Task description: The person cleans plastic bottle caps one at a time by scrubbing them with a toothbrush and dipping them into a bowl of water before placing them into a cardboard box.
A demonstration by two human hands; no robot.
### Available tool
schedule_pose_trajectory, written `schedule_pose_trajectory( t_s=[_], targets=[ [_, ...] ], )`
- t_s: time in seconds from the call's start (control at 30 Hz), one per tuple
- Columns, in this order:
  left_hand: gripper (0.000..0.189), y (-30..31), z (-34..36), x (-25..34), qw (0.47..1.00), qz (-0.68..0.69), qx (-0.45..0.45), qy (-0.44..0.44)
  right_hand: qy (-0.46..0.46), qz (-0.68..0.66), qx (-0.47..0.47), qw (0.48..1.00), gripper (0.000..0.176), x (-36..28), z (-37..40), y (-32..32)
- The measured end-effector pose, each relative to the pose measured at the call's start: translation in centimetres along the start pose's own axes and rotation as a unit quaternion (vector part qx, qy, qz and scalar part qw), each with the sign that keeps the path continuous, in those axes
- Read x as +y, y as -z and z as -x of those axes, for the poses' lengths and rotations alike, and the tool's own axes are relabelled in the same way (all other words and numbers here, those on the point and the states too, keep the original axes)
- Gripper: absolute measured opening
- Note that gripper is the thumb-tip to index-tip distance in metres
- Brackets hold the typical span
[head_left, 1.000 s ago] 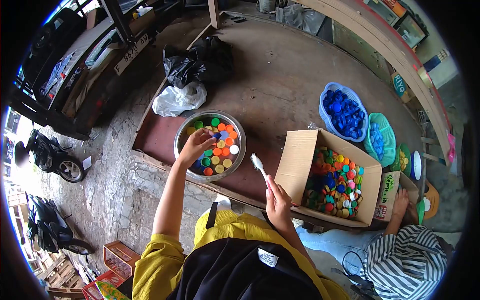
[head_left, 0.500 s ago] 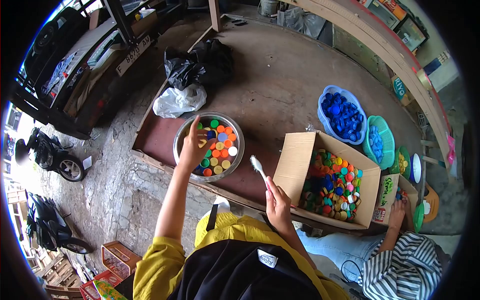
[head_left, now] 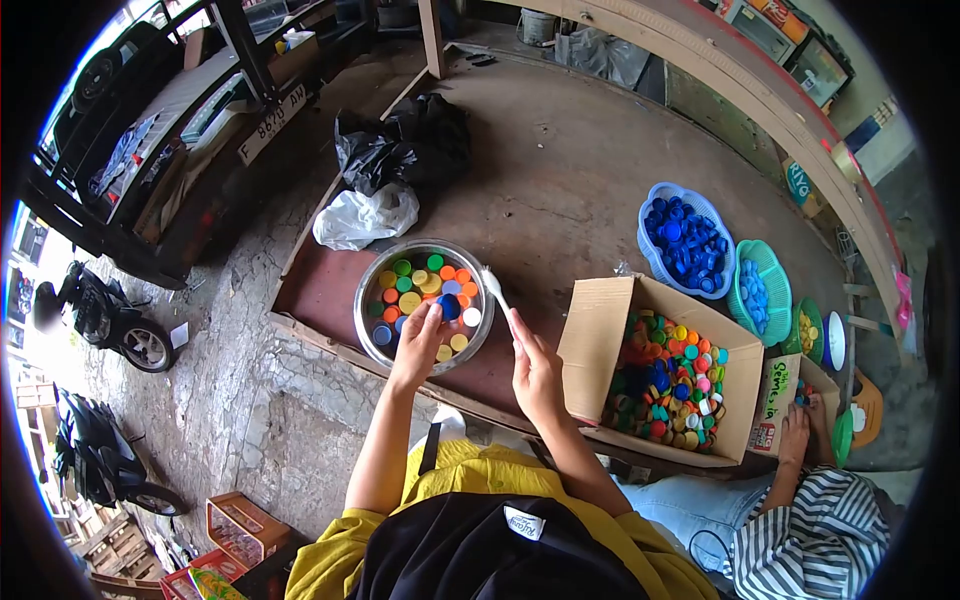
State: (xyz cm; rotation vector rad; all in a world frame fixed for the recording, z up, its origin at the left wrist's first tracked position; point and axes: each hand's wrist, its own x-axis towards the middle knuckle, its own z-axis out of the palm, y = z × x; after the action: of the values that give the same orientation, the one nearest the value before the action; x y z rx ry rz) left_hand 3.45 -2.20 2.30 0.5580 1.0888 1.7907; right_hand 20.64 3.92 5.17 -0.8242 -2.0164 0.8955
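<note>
My left hand (head_left: 416, 348) is over the near side of a metal bowl (head_left: 362, 305), its fingers closed on a dark blue bottle cap (head_left: 449, 307). Many loose caps in orange, yellow, green, blue and white lie in the bowl. Just right of the rim, my right hand (head_left: 538, 378) grips the handle of a white toothbrush (head_left: 494, 286), bristle end up and pointing toward the bowl.
A cardboard box (head_left: 592, 335) of mixed caps stands at right. Beyond it are a blue basket (head_left: 648, 240) of blue caps and a teal basket (head_left: 778, 285). Plastic bags (head_left: 368, 216) lie behind the bowl. A co-worker in a striped sleeve (head_left: 810, 535) reaches into a smaller box (head_left: 775, 400).
My left hand has come down and back toward me, now with a blue cap in its fingers. The toothbrush has moved left and up, closer to the bowl. The view has shifted slightly.
</note>
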Motion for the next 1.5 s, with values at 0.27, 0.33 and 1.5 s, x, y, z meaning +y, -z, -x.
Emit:
schedule_pose_trajectory(
  t_s=[0.27, 0.33, 1.5],
  targets=[
    [0.033, -0.4, -0.2, -0.8, 1.000, -0.010, 0.014, 0.000, 0.024, -0.008, 0.029, 0.999, 0.059, -0.3, -0.2, 0.2],
    [0.034, -1.6, -0.2, -0.9, 0.998, 0.043, 0.038, 0.010, 0.061, 0.040, -0.123, 0.990, 0.051, 0.6, 1.4, 0.0],
    [0.033, -4.5, 0.3, 1.2, 0.976, -0.153, -0.039, -0.148, -0.005, -0.094, -0.050, 0.994, 0.037, -3.1, 0.4, 3.0]
  ],
)
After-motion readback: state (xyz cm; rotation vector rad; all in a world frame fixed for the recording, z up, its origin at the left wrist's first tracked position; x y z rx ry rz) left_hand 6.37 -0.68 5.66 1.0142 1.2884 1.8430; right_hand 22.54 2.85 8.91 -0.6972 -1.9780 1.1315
